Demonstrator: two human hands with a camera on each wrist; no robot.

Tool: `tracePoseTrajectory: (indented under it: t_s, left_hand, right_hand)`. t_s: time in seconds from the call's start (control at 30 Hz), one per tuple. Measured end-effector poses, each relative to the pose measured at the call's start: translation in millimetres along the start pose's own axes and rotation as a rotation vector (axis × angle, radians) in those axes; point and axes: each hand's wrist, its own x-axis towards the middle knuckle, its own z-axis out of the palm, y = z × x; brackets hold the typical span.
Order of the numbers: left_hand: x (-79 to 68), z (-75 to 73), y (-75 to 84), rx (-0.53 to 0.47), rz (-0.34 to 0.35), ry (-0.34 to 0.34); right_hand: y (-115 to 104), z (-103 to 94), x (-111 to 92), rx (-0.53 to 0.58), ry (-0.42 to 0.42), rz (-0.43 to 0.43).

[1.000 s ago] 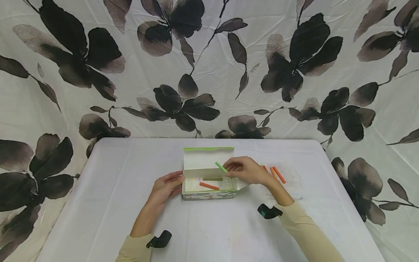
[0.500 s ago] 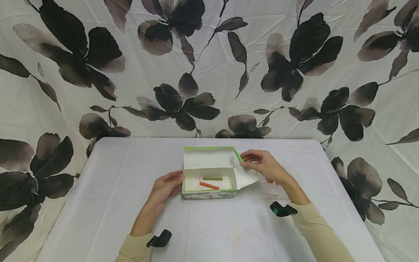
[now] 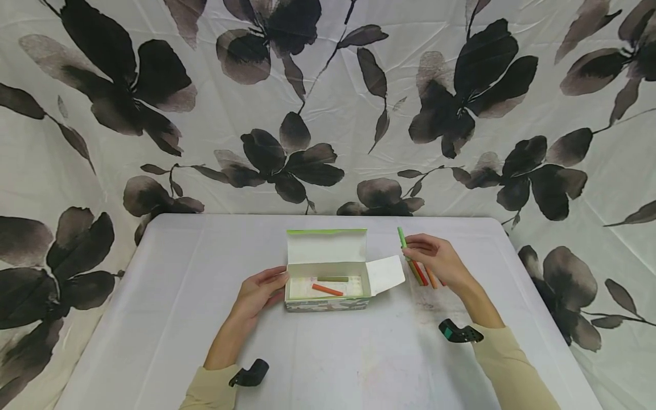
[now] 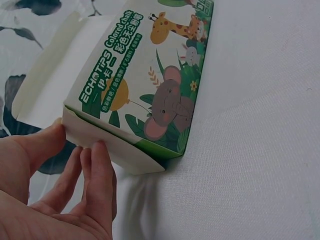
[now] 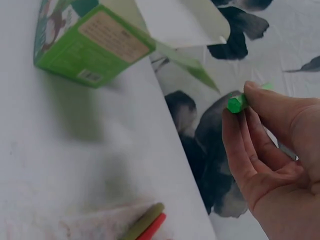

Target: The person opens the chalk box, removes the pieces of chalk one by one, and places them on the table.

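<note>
A green chalk stick (image 3: 402, 236) is pinched between the thumb and fingers of my right hand (image 3: 438, 259), right of the box and above the table. My left hand (image 3: 262, 290) holds the left end of the open chalk box (image 3: 328, 306), thumb and fingertips on its pale end flap (image 4: 115, 145). Inside the box lie an olive chalk stick (image 3: 333, 279) and an orange-red chalk stick (image 3: 328, 290). Under and beside my right hand, an olive stick (image 3: 413, 272), a red stick (image 3: 421, 274) and an orange stick (image 3: 431, 277) lie on the table, partly covered by the hand.
The box lid (image 3: 327, 246) stands raised at the back, and a side flap (image 3: 385, 274) sticks out to the right. Chalk dust smudges (image 3: 430, 304) mark the white table (image 3: 205, 256). A floral cloth (image 3: 328, 108) hangs behind the table's far edge.
My right hand has carried the green chalk from above the box to the right, over the sticks on the table. My left hand and the box have stayed in place.
</note>
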Motion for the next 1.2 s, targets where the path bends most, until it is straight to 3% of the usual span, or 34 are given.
tracePoseTrajectory:
  t_s: [0.37, 0.67, 1.03, 1.2]
  left_hand:
    - [0.0, 0.3, 1.6, -0.005, 0.001, 0.0]
    - [1.8, 0.4, 1.3, -0.007, 0.007, -0.001]
    - [1.8, -0.4, 0.6, -0.005, -0.002, 0.003]
    - [2.5, -0.8, -1.2, -0.009, 0.002, 0.011]
  right_hand:
    - [30.8, -4.2, -11.5, -0.002, 0.045, 0.07]
    - [56.4, 4.9, -15.4, 0.01, 0.033, 0.097]
    - [60.0, 21.0, -12.7, -0.286, 0.042, -0.015]
    - [55.6, 28.2, -12.1, -0.37, 0.062, -0.039]
